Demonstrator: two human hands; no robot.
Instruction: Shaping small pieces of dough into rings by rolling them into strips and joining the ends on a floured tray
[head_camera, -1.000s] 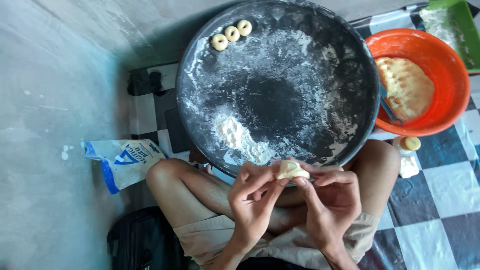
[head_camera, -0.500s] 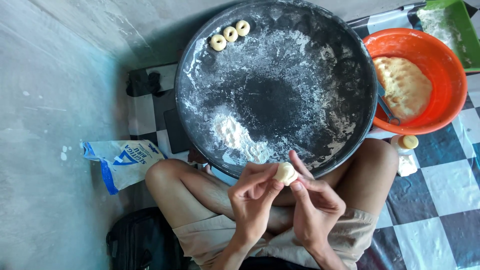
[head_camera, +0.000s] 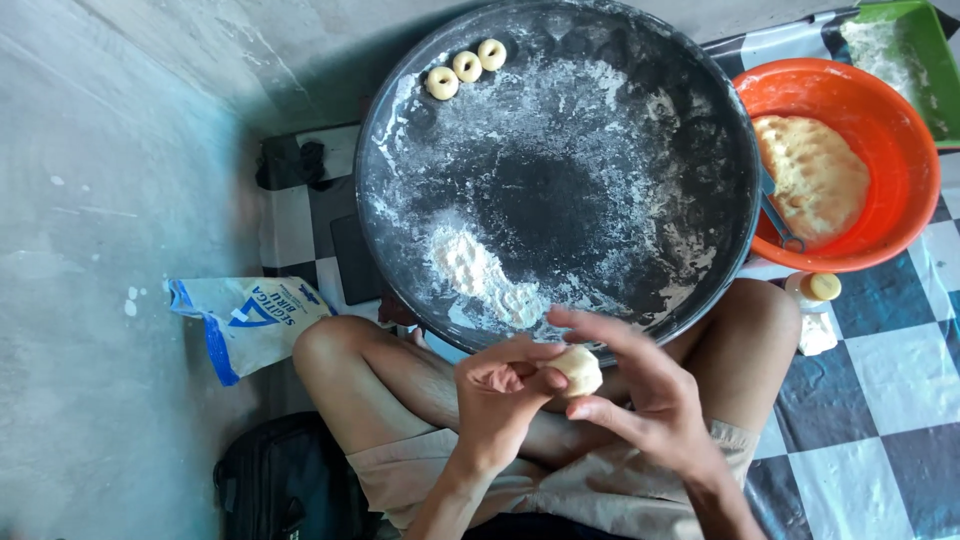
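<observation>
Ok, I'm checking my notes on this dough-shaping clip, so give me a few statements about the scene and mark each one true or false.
1. The left hand holds a small dough ball. True.
2. Five dough rings lie on the round dark tray. False: three rings lie in a row near its far rim.
3. The orange bowl holds a mass of dough. True.
4. The right hand rests flat on the tray. False: it is raised beside the dough ball, fingers spread.
5. The flour bag lies inside the bowl. False: it lies on the floor, beside the person's left knee.
</observation>
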